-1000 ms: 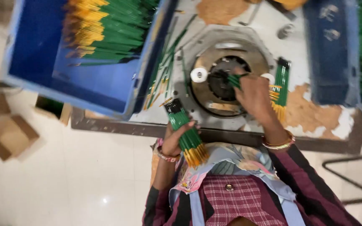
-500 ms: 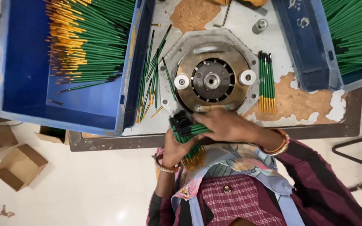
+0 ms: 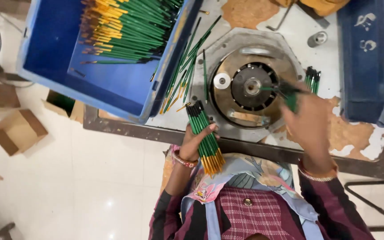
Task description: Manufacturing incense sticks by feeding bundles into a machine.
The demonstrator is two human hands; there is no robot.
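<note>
since a moment ago our right hand (image 3: 310, 126) has left the bundle of green sticks (image 3: 204, 137), still gripped by our left hand (image 3: 195, 143), carrying a pinched few sticks (image 3: 285, 91) to the round machine (image 3: 250, 86) at twelve o'clock, so feeding has resumed.

Bare tabletop (image 3: 290, 33) open beyond round machine (image 3: 250, 86). Blue crate (image 3: 112, 84) blocks left, second blue bin (image 3: 365, 66) blocks right. Loose pencils (image 3: 183, 75) clutter gap between, apparently passable.

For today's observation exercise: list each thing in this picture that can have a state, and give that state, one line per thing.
Left hand: closed around a bundle of green sticks.
Bundle of green sticks: held, yellow ends toward the person.
Right hand: gripping a few green sticks over the round metal machine.
Round metal machine: uncovered; running or not, cannot tell.
Blue crate: open, partly filled with sticks.
Small bundle: lying on the table.
</note>
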